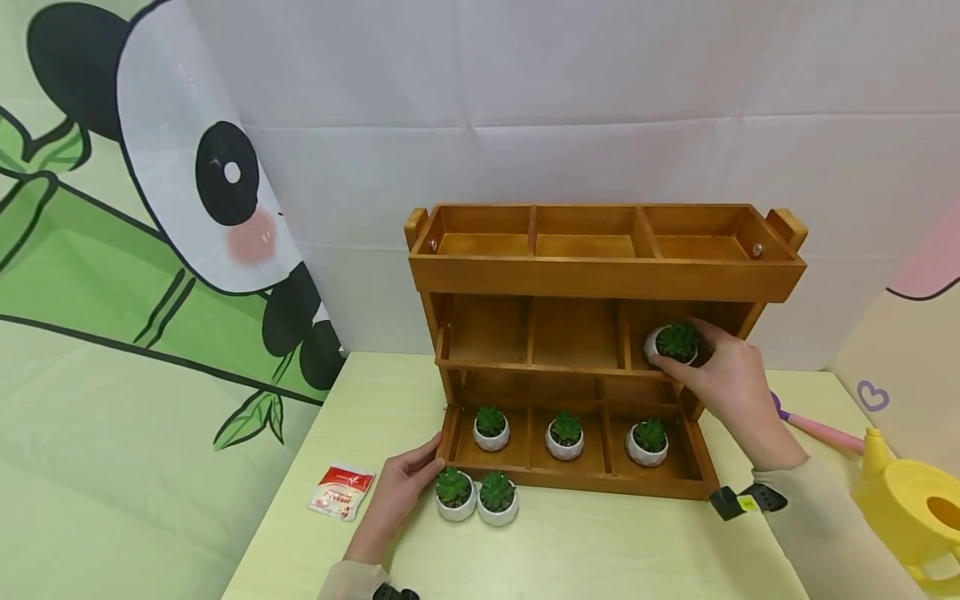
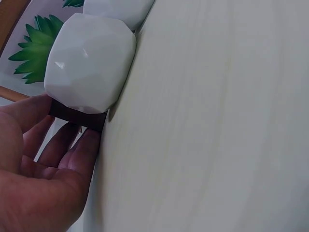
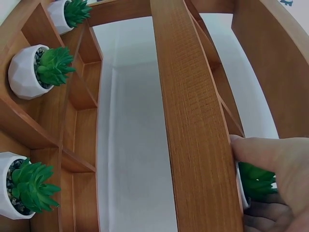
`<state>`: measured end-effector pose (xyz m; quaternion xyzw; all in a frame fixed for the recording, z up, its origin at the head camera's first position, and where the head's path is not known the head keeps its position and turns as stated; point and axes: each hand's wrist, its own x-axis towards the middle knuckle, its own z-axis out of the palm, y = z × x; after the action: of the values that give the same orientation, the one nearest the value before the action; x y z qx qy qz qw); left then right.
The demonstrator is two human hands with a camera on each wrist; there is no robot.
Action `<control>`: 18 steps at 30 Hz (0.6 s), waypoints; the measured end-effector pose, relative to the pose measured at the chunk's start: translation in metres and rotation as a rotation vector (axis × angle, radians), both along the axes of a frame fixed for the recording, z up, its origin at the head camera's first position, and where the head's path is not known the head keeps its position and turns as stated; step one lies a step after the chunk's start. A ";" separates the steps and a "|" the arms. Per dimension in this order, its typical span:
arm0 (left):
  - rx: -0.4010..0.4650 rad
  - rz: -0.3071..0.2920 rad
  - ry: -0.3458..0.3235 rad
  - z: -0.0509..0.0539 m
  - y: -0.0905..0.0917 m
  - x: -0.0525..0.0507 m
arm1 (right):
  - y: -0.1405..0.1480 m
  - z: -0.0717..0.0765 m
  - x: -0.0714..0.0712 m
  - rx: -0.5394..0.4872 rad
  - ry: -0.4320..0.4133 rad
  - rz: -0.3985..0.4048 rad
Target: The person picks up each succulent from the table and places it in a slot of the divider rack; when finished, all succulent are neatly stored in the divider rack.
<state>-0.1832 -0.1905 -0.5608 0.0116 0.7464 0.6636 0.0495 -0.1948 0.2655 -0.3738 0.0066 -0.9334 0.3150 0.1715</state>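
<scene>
A three-tier wooden shelf (image 1: 607,277) stands against the wall. My right hand (image 1: 727,375) grips a potted succulent (image 1: 677,342) in a white faceted pot, in the right compartment of the middle tier. In the right wrist view, the shelf's front board (image 3: 193,116) partly hides that pot. My left hand (image 1: 405,487) holds the bottom tier's left front corner (image 2: 77,116) between thumb and fingers. Beside it, two potted succulents (image 1: 455,493) (image 1: 498,497) stand on the table. Three more succulents (image 1: 491,427) (image 1: 565,435) (image 1: 647,442) sit one per bottom compartment.
On the table's left lies a red-and-white packet (image 1: 341,492). A yellow watering can (image 1: 911,500) stands at the right edge, with a pink-handled tool (image 1: 825,431) behind it. The top tier has three compartments with nothing in them.
</scene>
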 end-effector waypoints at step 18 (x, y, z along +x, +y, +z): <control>-0.032 0.003 0.000 -0.003 -0.002 -0.002 | 0.001 0.014 0.015 -0.061 0.115 0.055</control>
<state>-0.1851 -0.1924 -0.5636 0.0098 0.7570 0.6515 0.0488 -0.1797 0.2660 -0.3601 0.0450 -0.9114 0.3472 0.2163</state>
